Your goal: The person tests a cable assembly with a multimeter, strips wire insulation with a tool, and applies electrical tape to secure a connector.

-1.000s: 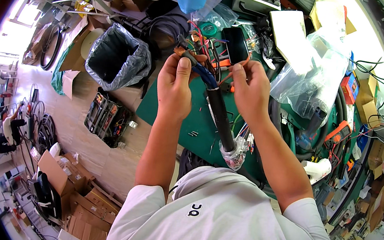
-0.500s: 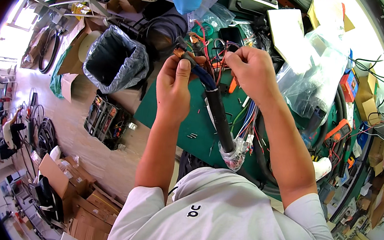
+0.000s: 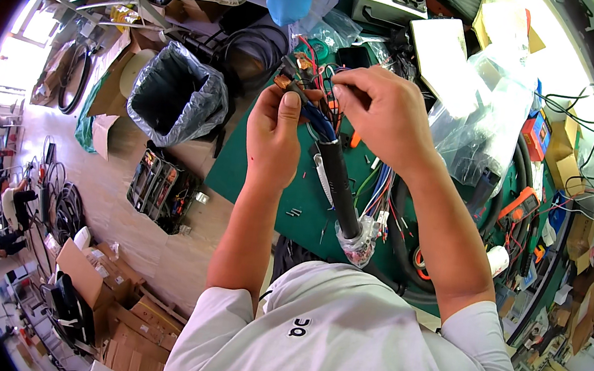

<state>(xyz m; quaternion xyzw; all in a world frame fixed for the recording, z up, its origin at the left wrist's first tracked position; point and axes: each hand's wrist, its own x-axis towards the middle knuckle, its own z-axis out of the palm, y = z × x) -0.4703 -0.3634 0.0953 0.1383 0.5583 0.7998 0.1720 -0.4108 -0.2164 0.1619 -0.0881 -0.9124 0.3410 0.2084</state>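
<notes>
Thick blk cable (image 3: 344,191) over green table (image 3: 247,172), wires out far end.
L hand (image 3: 275,139) pinches blue wires (image 3: 317,120) btwn thumb + fingers; R hand (image 3: 385,119) has thumb + finger narrowed at thin wires (image 3: 318,79) just beside, can't tell if gripping any. Cable slants twd person, near end w/ clear plastic (image 3: 357,249); small metal bits (image 3: 294,212) lie L of it.

A thick black cable (image 3: 340,190) slants over the green surface (image 3: 229,170), its lower end wrapped in clear plastic (image 3: 355,251). From its upper end, blue, red and black wires (image 3: 324,126) spread loosely apart.
</notes>
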